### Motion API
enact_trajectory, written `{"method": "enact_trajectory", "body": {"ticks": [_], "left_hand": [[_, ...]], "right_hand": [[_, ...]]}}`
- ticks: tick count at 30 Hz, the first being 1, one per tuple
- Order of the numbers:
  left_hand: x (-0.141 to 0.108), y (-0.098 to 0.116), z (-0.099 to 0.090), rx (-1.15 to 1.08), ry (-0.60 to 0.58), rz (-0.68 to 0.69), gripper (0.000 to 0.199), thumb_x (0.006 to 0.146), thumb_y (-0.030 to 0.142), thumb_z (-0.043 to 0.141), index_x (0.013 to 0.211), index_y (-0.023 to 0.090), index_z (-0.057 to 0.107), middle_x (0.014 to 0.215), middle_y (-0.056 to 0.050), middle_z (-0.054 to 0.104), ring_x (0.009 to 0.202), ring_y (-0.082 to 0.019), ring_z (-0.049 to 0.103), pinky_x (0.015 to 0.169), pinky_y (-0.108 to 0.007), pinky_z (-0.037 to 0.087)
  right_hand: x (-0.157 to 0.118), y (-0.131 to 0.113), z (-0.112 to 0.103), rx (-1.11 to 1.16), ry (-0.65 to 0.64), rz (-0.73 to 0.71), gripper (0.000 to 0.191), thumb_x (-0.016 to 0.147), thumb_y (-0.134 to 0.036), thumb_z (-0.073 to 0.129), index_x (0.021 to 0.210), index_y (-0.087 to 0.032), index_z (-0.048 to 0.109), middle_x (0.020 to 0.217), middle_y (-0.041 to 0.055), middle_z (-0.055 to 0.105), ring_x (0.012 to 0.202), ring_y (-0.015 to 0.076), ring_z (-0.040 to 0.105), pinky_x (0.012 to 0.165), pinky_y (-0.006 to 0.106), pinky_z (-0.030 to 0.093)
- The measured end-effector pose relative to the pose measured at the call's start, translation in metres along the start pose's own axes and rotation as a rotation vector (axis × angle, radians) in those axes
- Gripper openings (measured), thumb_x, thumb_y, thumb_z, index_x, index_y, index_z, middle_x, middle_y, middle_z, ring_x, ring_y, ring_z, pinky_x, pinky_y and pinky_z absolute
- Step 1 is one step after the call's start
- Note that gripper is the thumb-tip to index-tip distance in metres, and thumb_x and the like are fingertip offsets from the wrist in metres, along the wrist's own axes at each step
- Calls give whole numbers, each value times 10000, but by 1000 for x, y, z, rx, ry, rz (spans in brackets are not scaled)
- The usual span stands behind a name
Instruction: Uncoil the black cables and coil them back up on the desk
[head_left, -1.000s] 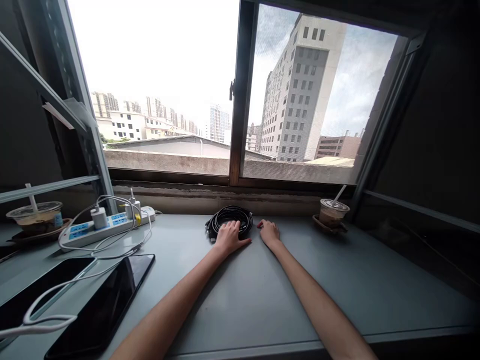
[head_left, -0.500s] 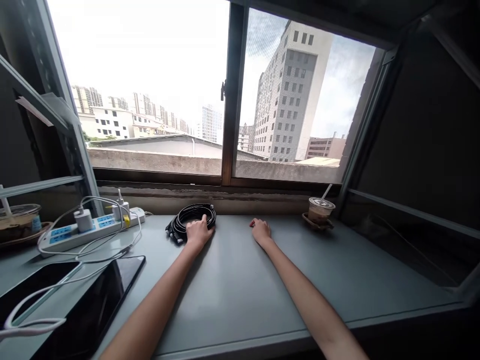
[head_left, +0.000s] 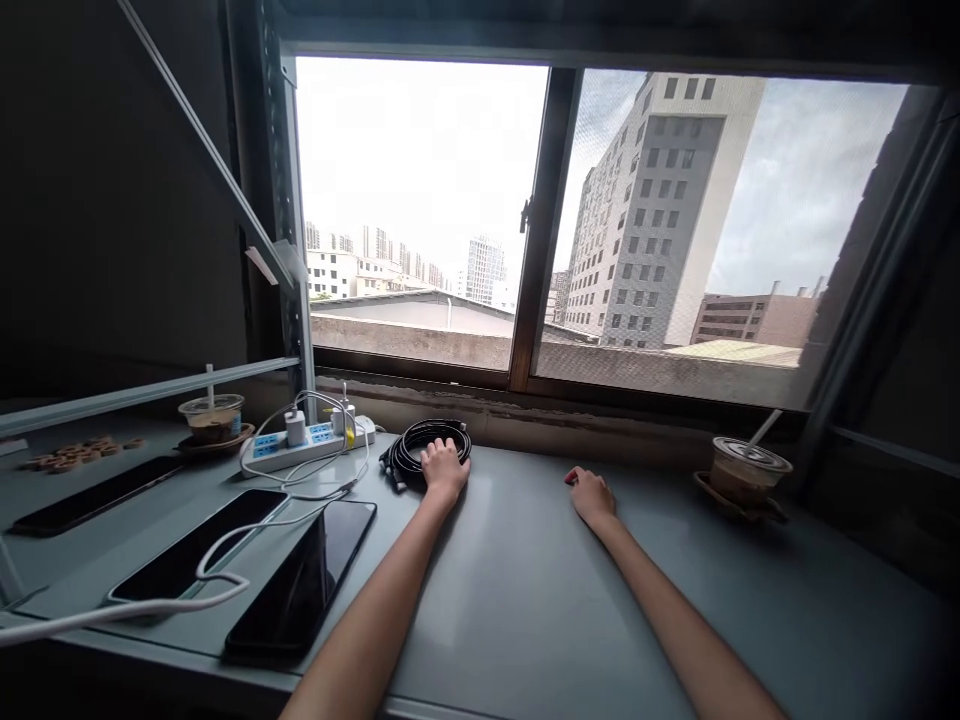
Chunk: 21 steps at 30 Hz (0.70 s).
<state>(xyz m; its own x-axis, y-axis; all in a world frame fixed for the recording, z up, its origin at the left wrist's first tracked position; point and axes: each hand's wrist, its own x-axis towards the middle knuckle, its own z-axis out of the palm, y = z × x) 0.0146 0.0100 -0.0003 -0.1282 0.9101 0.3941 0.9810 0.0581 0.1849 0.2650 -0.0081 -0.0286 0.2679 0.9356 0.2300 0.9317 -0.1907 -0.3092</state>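
Observation:
A coil of black cable (head_left: 409, 440) lies on the grey-blue table near the window wall. My left hand (head_left: 444, 470) is closed over its near right part, fingers reaching inside the loop and the thumb at the outer side. To the right, my right hand (head_left: 594, 496) rests on the table with curled fingers. Something small, red and dark shows at its fingertips, too small to identify.
A lidded cup with a straw (head_left: 750, 465) stands on a coaster at right. On the left are a power strip (head_left: 281, 457) with white cables, a tablet (head_left: 304, 580), two phones (head_left: 199, 545) (head_left: 97, 495), another cup (head_left: 212, 418) and several small brown pieces (head_left: 79, 454).
The view has swung left, so the things sit further right in the picture and more of the left side shows. Both hands stay at about the same places on the table.

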Motion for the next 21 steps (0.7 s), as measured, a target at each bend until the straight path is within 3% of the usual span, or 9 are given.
{"method": "enact_trajectory", "body": {"ticks": [9, 17, 21], "left_hand": [[-1, -5, 8, -12, -11, 22, 524, 863, 522, 340, 984, 92, 614, 991, -165, 658, 974, -301, 558, 850, -400, 345], [1, 2, 3, -44, 23, -88, 443, 893, 397, 326, 1121, 74, 527, 1091, -197, 602, 1048, -301, 522, 868, -398, 344], [0, 4, 0, -97, 46, -70, 376, 896, 299, 317, 1070, 79, 568, 1135, -191, 569, 1085, -288, 492, 886, -389, 343]], "right_hand": [[-1, 0, 3, -21, 33, 32, 314, 841, -96, 365, 914, -227, 640, 995, 48, 625, 982, 210, 525, 787, 302, 364], [-2, 1, 7, -40, 111, 65, 302, 816, -87, 391, 952, -200, 637, 1088, 105, 534, 1070, 240, 460, 883, 340, 325], [1, 2, 9, -33, 107, 64, 296, 820, -96, 395, 959, -195, 636, 1079, 116, 528, 1055, 237, 469, 861, 331, 342]]}}
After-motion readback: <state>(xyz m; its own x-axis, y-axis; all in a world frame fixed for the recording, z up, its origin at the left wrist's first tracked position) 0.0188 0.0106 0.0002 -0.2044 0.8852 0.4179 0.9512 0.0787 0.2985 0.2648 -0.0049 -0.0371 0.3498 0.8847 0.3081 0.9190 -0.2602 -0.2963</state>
